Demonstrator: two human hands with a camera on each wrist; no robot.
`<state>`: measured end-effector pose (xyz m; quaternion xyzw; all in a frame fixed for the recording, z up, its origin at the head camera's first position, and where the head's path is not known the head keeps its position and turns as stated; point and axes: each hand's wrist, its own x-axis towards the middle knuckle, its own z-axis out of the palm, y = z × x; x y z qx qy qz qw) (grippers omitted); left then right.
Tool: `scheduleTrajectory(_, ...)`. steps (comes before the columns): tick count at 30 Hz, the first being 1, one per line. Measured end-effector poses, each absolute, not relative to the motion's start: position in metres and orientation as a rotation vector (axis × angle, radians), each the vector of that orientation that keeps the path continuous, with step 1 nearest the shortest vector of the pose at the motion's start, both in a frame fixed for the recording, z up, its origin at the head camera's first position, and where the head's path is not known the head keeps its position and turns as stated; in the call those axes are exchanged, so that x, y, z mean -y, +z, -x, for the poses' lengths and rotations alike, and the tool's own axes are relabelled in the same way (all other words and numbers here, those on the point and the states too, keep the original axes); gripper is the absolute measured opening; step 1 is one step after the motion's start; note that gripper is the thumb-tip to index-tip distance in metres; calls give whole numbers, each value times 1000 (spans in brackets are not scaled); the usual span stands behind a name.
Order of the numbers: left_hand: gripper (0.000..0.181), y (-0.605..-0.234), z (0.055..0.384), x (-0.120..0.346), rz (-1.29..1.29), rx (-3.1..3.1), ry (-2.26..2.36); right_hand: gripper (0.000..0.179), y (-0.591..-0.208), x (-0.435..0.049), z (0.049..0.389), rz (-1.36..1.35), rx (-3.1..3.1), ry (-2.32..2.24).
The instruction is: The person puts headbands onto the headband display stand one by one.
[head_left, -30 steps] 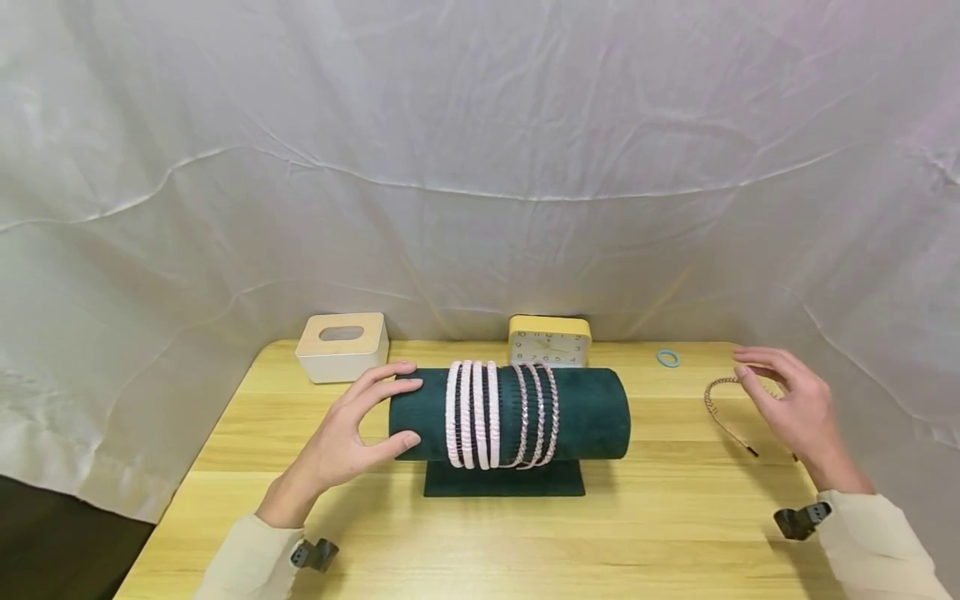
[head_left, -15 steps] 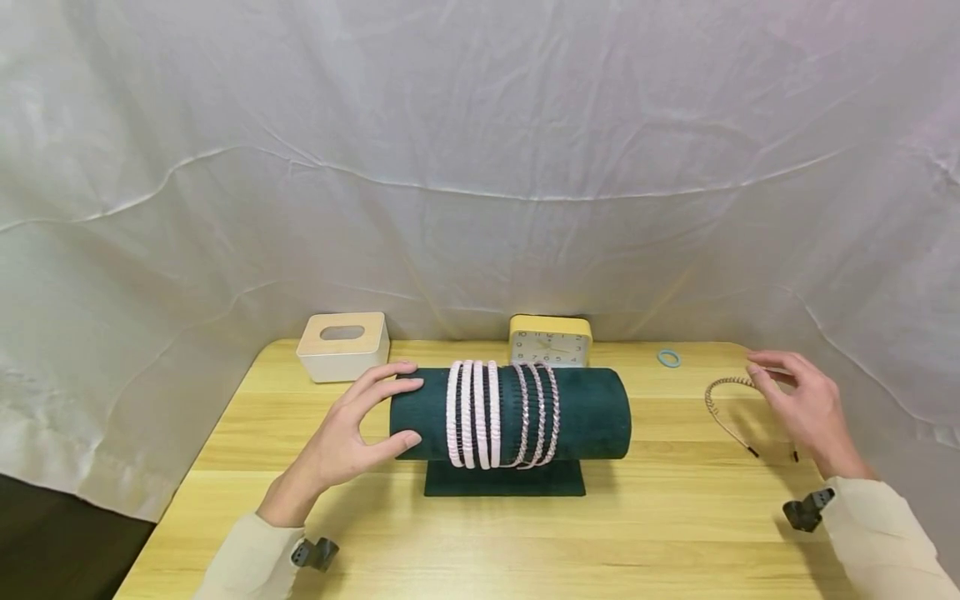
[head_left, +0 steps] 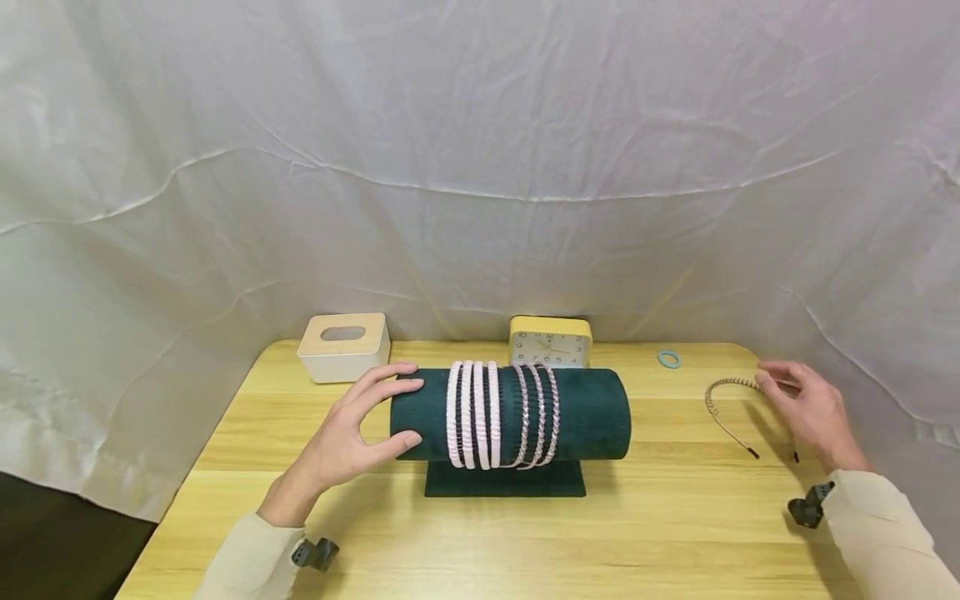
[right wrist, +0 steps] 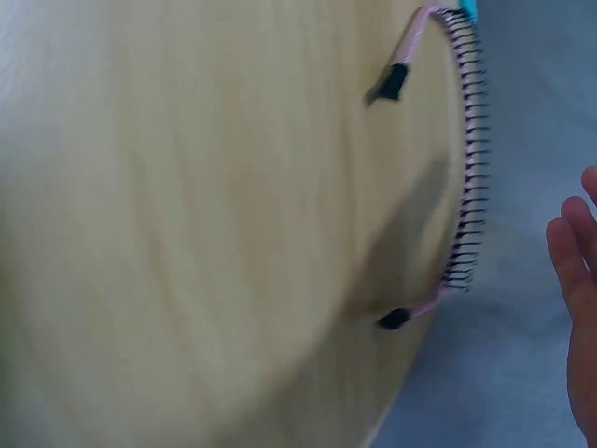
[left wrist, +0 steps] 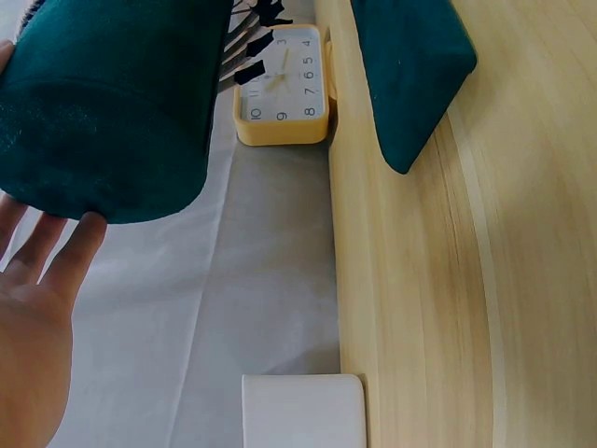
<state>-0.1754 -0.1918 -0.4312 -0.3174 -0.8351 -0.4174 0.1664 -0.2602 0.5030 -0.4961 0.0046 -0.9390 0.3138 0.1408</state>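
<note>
A dark green velvet headband stand (head_left: 588, 417), a roll on a flat foot (head_left: 502, 481), stands mid-table. Several pale pink and white headbands (head_left: 480, 417) circle its left half, with thin braided ones (head_left: 538, 417) to their right. My left hand (head_left: 341, 437) grips the roll's left end, thumb in front and fingers over the top; the left wrist view shows fingertips at its rim (left wrist: 103, 219). Over the far side of a loose thin headband (head_left: 720, 421) hovers my right hand (head_left: 810, 412). In the right wrist view a gap separates its fingers (right wrist: 564, 252) from the coiled band (right wrist: 474, 159).
A white tissue box with a wooden lid (head_left: 343, 346) stands at the back left. Behind the roll is a yellow alarm clock (head_left: 551, 342). A light blue ring (head_left: 669, 358) lies at the back right. Grey cloth (head_left: 480, 167) hangs behind the wooden table (head_left: 675, 517).
My right hand has shifted slightly right and lower over the loose headband, its fingers drawing closer together. The left hand and the stand have stayed in place.
</note>
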Motion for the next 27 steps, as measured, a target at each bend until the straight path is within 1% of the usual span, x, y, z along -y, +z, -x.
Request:
scheduleTrajectory(5,68,-430,175,192,909,2375,-1174,52,-508,-513,262,-17,2750,878)
scheduleTrajectory(12,68,-431,176,193,908,2375,-1176,57,-515,-515,261,33,2833,883)
scheduleTrajectory(20,67,-430,176,193,911,2373,-1176,47,-525,-518,262,1,2824,823)
scheduleTrajectory(27,67,-431,176,193,912,2371,-1174,46,-532,-523,262,17,2828,807)
